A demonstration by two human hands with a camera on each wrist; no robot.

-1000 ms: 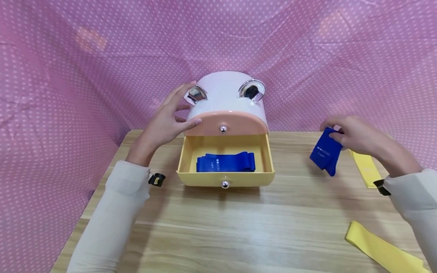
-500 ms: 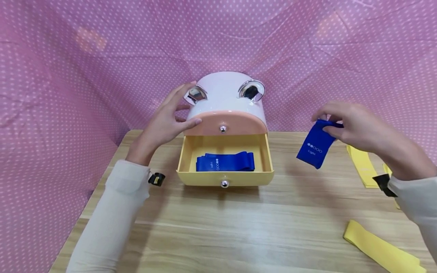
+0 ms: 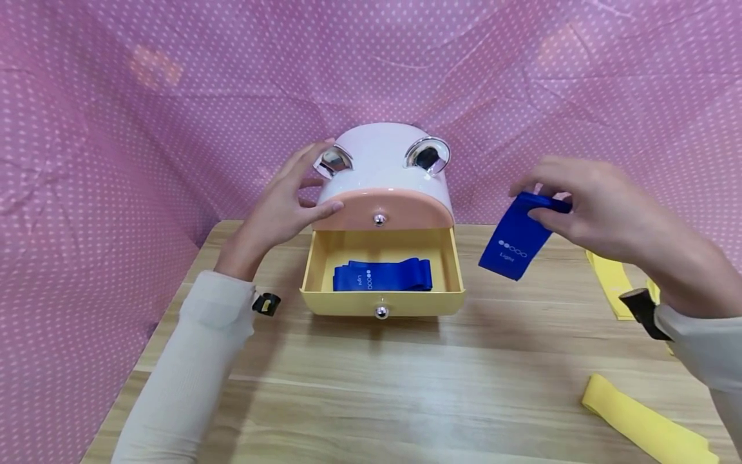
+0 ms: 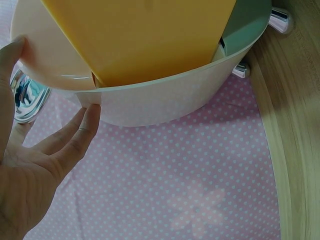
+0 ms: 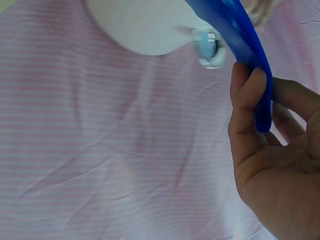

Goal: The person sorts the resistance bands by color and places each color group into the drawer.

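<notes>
My right hand (image 3: 591,206) pinches a folded blue resistance band (image 3: 513,238) marked "Light", held up in the air right of the drawer box. In the right wrist view the blue band (image 5: 245,40) runs between thumb and fingers. My left hand (image 3: 281,203) grips the left edge of the white drawer box (image 3: 382,154), thumb on the peach upper drawer (image 3: 400,209). The left wrist view has the hand's fingers (image 4: 82,132) against the white side wall. Below, the yellow drawer (image 3: 371,304) stands pulled out, with blue resistance band (image 3: 394,276) lying folded inside.
Yellow bands lie on the wooden table (image 3: 435,399) at the right: one yellow band (image 3: 649,419) near the front, another yellow band (image 3: 611,287) farther back, partly behind the right arm. A pink dotted cloth (image 3: 371,64) hangs behind the box.
My right hand has moved left and upward with the blue band, bringing it closer to the yellow drawer. The left hand and the drawer box have stayed put.
</notes>
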